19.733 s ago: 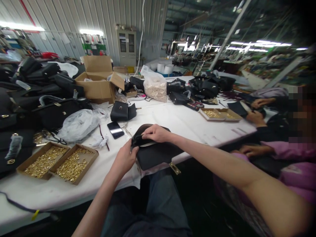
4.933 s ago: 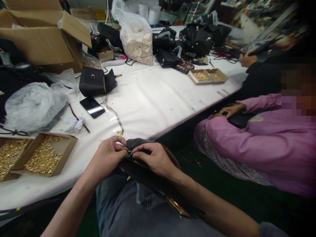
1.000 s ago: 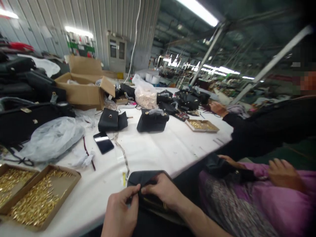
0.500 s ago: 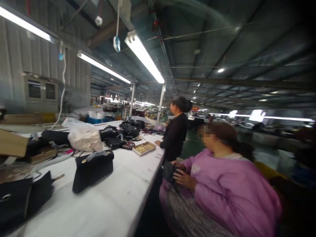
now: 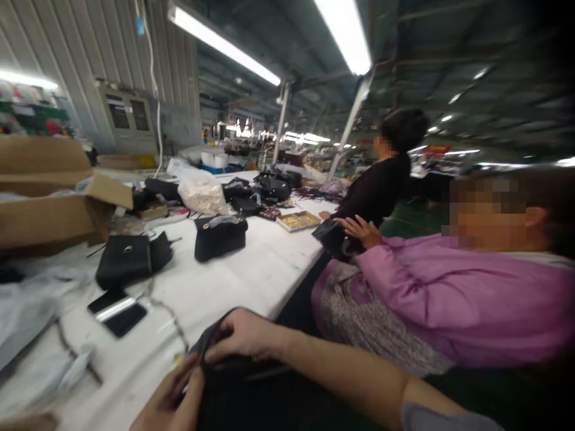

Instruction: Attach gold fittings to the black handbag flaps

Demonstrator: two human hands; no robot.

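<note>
At the bottom centre a black bag piece (image 5: 251, 395) is held between my hands at the table's front edge. My left hand (image 5: 175, 398) pinches its near left edge between thumb and fingers. My right hand (image 5: 245, 335) grips the upper rim, the fingers curled over it. On the white table (image 5: 251, 263) beyond them stand a black handbag (image 5: 220, 239) and another black bag (image 5: 123, 260) with an open flap. A dark phone-like slab (image 5: 117, 312) lies nearer to me.
At the right a person in a pink top (image 5: 426, 293) handles a black bag. Another person in black (image 5: 377, 179) stands farther back. An open cardboard box (image 5: 45, 209), a plastic bag (image 5: 204, 194) and a tray of gold-coloured parts (image 5: 299, 220) are on the table.
The view has tilted down and turned left. Both my hands and the black piece have come into view. The person in pink has raised a hand above the bag.
</note>
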